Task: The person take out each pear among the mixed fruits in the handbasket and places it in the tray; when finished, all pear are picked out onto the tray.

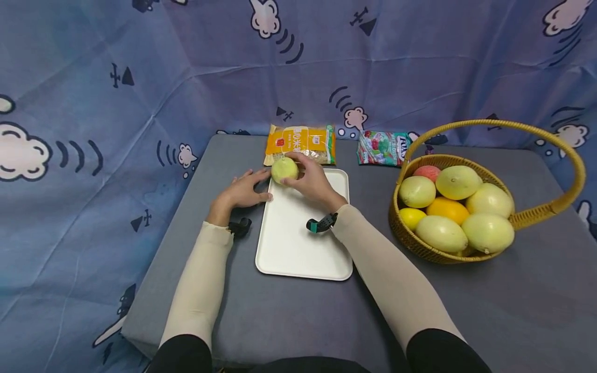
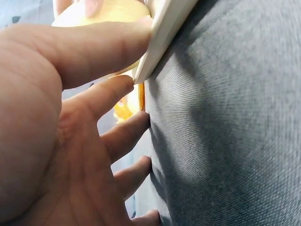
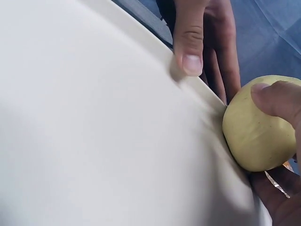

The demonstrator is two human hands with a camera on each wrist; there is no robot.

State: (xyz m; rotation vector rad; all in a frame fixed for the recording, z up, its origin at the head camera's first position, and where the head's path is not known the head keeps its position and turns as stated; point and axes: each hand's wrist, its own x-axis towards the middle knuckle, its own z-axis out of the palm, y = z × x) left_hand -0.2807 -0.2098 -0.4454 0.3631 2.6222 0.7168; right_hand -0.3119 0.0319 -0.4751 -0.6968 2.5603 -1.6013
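Observation:
A round yellow-green fruit (image 1: 284, 170) sits at the far left corner of a white tray (image 1: 303, 238). My right hand (image 1: 313, 178) grips it, thumb on the near side and fingers behind. In the right wrist view the same fruit (image 3: 261, 127) rests against the tray's rim. Spread beside the tray's left edge is my left hand (image 1: 244, 190). Its thumb touches the rim in the left wrist view, and its other fingertips (image 2: 143, 162) reach down to the grey cloth. Whether the left hand touches the fruit, I cannot tell.
A wicker basket (image 1: 408, 241) with a tall handle stands right of the tray, filled with several melon-like fruits, an orange one and a reddish one. Behind the tray lie an orange-yellow food bag (image 1: 300, 140) and a green-and-red packet (image 1: 383, 147). A patterned blue curtain (image 1: 210, 103) hangs behind.

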